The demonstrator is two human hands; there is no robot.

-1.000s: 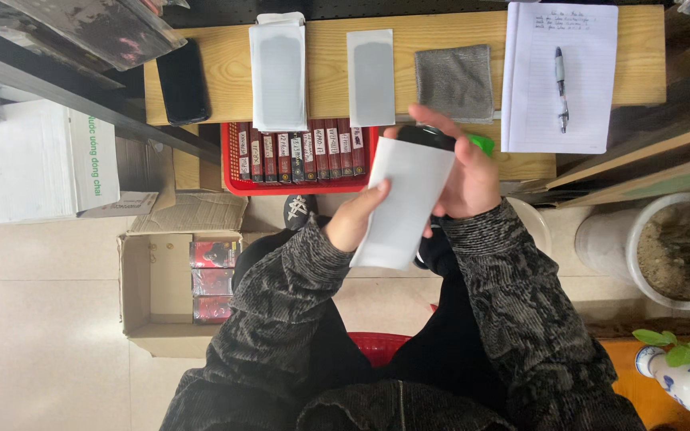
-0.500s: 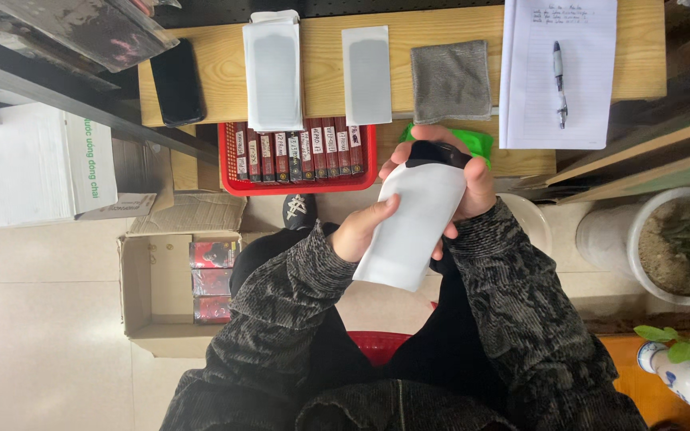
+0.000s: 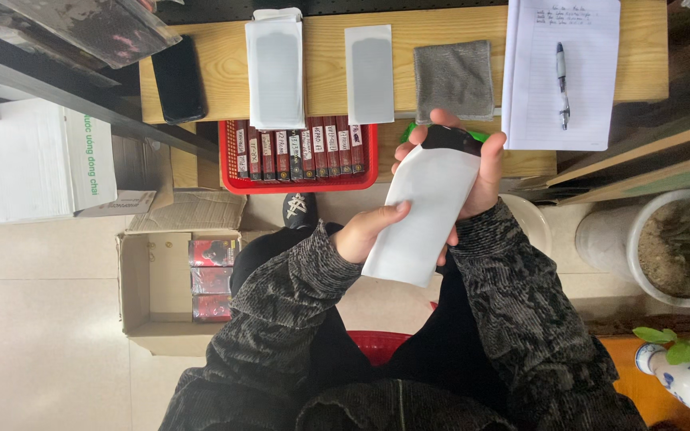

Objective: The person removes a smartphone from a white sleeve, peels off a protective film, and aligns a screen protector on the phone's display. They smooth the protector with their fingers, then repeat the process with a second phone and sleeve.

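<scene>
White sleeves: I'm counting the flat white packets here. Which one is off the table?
The white sleeve held up in both hands, left hand and right hand. The other two lie on the wooden table.

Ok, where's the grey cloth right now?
In the head view the grey cloth lies flat on the wooden table, right of centre, between a white sleeve and the lined paper bearing a pen, just beyond the right hand.

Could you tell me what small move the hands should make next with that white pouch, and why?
Probably push the black item the rest of the way into the white pouch. Its dark end pokes out of the pouch's top, gripped by the right hand, while the left hand steadies the pouch's lower edge. Both hands hold it in the air below the wooden table.
</scene>
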